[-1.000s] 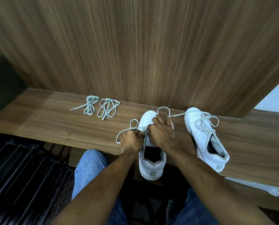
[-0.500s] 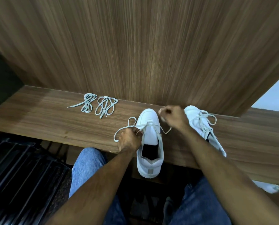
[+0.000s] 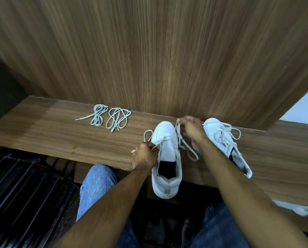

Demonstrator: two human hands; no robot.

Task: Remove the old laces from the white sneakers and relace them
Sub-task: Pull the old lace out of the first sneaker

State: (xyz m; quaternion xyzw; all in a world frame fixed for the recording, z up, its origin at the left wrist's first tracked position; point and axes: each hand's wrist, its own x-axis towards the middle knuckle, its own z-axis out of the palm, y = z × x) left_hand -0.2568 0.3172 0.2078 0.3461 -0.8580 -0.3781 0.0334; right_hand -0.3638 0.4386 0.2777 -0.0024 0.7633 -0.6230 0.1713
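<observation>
A white sneaker (image 3: 166, 158) lies toe-away on the wooden ledge (image 3: 60, 136), its heel hanging over the front edge. Only one lace (image 3: 187, 149) crosses its lowest eyelets. My left hand (image 3: 145, 155) grips the lace's left end beside the shoe. My right hand (image 3: 191, 127) pinches the right end and holds it up beyond the toe, a loop sagging below it. A second white sneaker (image 3: 224, 142), laced and tied, lies to the right, partly behind my right forearm.
Two loose bundled laces (image 3: 112, 117) lie on the ledge to the left. A wood-panel wall (image 3: 149, 51) rises right behind the ledge. My knees in blue jeans (image 3: 95, 185) are below, with a dark slatted rack (image 3: 24, 194) at lower left.
My right hand has left the shoe's tongue and risen toward the toe, drawing the lace's right end out. The left hand has kept its grip beside the shoe.
</observation>
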